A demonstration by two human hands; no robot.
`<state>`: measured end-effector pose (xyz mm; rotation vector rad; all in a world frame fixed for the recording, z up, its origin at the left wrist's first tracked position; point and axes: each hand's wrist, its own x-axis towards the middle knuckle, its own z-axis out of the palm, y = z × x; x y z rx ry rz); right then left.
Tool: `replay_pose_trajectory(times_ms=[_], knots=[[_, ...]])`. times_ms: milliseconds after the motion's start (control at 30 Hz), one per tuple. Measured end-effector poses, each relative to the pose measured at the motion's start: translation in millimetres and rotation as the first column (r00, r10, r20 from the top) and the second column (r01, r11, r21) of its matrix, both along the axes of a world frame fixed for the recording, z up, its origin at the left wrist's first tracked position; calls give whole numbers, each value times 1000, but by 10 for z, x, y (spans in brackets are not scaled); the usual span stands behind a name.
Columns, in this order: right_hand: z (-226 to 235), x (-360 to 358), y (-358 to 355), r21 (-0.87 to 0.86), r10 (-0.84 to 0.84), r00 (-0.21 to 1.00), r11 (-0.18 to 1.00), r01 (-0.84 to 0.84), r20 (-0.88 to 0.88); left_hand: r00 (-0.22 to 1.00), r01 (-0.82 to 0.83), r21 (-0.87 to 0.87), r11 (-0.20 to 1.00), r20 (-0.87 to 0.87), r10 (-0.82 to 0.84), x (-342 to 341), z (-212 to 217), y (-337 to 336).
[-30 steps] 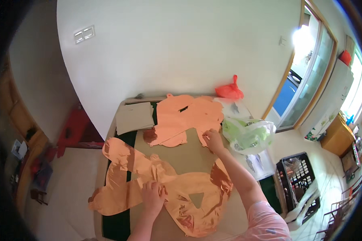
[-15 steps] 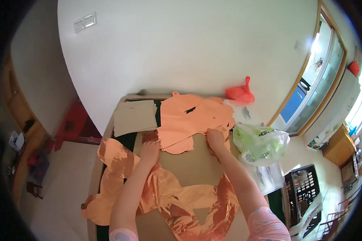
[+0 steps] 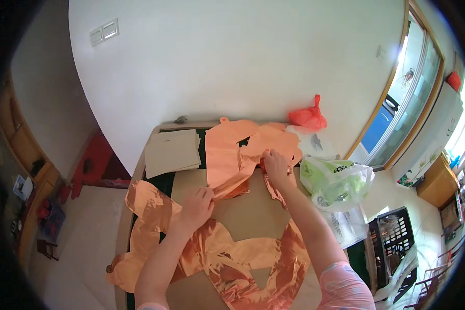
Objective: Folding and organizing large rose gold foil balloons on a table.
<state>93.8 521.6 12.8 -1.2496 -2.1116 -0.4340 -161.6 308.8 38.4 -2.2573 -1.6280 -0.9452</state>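
Nearest us, a crumpled copper foil balloon (image 3: 227,258) lies flat on the bench (image 3: 243,217), below both wrists. Our left hand (image 3: 196,206) has drawn back from the far pile, its fingers pinched on the lower edge of the matte orange foil balloon (image 3: 227,155). Our right hand (image 3: 275,166) has reached farther, its fingers closed on the same sheet's right side, so it now lifts and folds. Beyond the fingers sit a red bag (image 3: 307,118), a green plastic bag (image 3: 336,181) to the right and tan cardboard (image 3: 171,152) to the left.

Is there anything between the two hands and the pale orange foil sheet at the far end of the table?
Nothing visible. The left hand grips the near edge of the foil sheet, and the right hand is already on its right part.
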Motion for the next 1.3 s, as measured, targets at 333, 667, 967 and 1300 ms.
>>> replay_pose_trajectory(times_ms=[333,667,967,1300], knots=[[-268,88,338,-168,79,950,977,-135,-303,982,138,35,990,-138,-132,394,-85,-274],[-257,459,236,-459,-143,986,884,90,-82,999,8,-180,984,-46,-16,339,-446,3],[551,311,71,47,-89,933,993,112,-348,997,-37,-319,947,-78,13,517,-43,-93],[2638,311,-1600,-366,431,860,780,-507,-274,823,15,91,996,564,-64,1003,1282,-237]])
